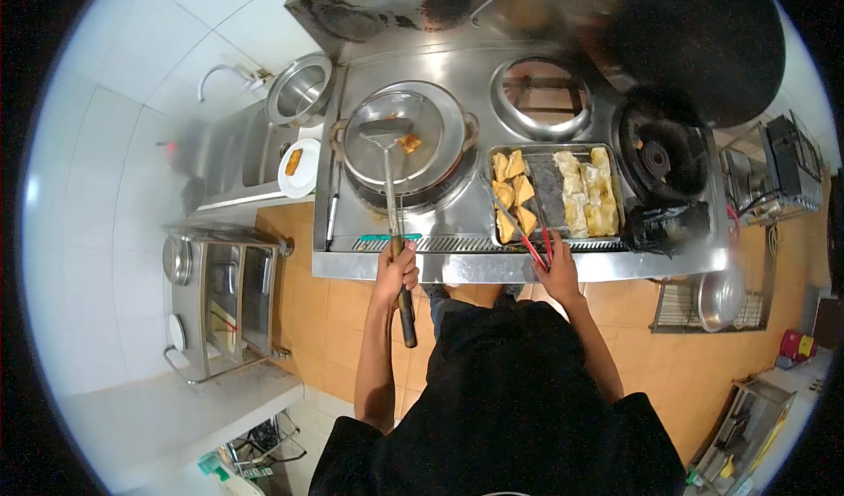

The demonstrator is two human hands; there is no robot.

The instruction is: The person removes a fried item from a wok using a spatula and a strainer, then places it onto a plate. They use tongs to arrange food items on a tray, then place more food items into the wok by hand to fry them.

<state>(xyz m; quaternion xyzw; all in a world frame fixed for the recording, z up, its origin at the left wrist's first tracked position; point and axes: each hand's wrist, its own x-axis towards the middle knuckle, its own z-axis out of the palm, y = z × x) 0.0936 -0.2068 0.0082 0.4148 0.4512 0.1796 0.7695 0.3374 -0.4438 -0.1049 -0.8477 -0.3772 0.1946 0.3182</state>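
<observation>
Seen from above, a person in a black top stands at a steel tabletop [492, 267] fitted with burners, one tool in each bare hand. The left hand [396, 273] has its grip closed around the handle of a long spatula [389, 180], whose broad dark head is over a wide metal wok [440, 136], beside a small browned piece of food [409, 143]. The right hand [557, 275] pinches the red handles of a pair of tongs [533, 250]; their metal arms look spread above a tray [549, 184], near triangular golden pieces [522, 190], though whether the tips touch any is unclear. Paler pieces [601, 193] line the tray's right side. As a judgement, a quick sweep of the spatula could push the browned piece up the wok's side, and squeezing the tongs too hard could crush or tear a triangle; knocking the tray's rim could jostle the rest. The spatula's long axis runs nearly straight away from the body, head farthest and leaning slightly left, handle end nearest the person. The tongs slant forward and left, handles toward the body.
</observation>
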